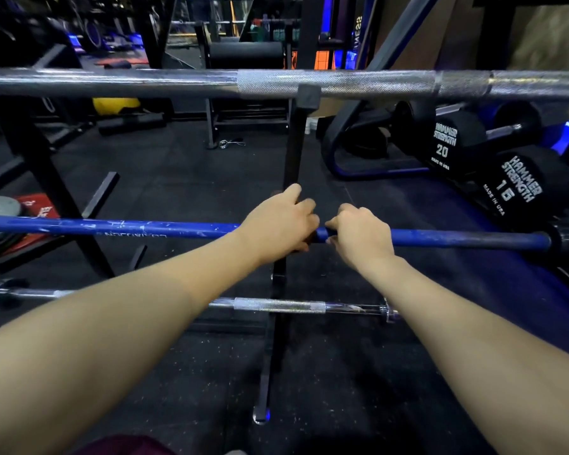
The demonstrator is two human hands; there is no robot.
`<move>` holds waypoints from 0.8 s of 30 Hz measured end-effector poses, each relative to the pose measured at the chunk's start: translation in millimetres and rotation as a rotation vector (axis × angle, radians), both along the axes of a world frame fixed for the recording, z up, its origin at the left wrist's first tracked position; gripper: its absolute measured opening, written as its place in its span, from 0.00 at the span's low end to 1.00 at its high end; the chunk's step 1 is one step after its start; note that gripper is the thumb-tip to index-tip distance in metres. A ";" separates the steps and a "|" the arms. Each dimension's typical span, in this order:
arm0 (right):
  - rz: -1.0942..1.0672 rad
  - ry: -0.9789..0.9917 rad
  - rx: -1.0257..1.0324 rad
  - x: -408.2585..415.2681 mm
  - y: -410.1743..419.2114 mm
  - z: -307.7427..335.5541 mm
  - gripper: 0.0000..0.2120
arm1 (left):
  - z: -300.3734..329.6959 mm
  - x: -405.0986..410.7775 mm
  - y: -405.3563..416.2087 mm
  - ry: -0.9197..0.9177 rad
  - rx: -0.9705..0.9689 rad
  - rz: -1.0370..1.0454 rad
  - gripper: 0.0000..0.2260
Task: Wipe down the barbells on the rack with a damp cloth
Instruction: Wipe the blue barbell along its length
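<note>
Head view shows both hands on the blue barbell (112, 226), which lies across the middle level of the rack (294, 149): left hand (278, 221) and right hand (362, 233) sit close together, fingers curled round the shaft beside the upright. No cloth is clearly visible; a dark scrap under the left hand may be it. Judged step: wiping this bar; next, slide along its length, then treat the silver barbell (145, 82) above.

Blue barbell (112, 227) — white scuffs, silver knurled bar (309, 81), black speckled floor (194, 192)
</note>
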State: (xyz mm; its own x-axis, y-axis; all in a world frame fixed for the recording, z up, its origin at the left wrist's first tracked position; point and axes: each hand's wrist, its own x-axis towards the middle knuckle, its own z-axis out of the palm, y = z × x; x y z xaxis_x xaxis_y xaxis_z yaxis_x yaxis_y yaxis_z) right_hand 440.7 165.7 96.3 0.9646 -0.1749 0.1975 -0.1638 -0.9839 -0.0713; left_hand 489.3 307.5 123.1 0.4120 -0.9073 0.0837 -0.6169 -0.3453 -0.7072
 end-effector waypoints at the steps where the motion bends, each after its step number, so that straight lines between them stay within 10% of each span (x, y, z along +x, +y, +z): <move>1: -0.001 0.004 0.006 -0.2 -0.2 0.8 0.10 | -2.5 -2.5 -8.8 0.029 -0.025 0.026 0.12; 10: -0.011 0.030 0.103 -3.2 -1.8 7.6 0.13 | -0.1 6.6 57.0 0.245 -0.154 0.399 0.14; 24: -0.038 0.057 0.113 -4.3 -0.2 10.3 0.14 | -21.5 14.4 57.0 0.253 -0.518 0.133 0.15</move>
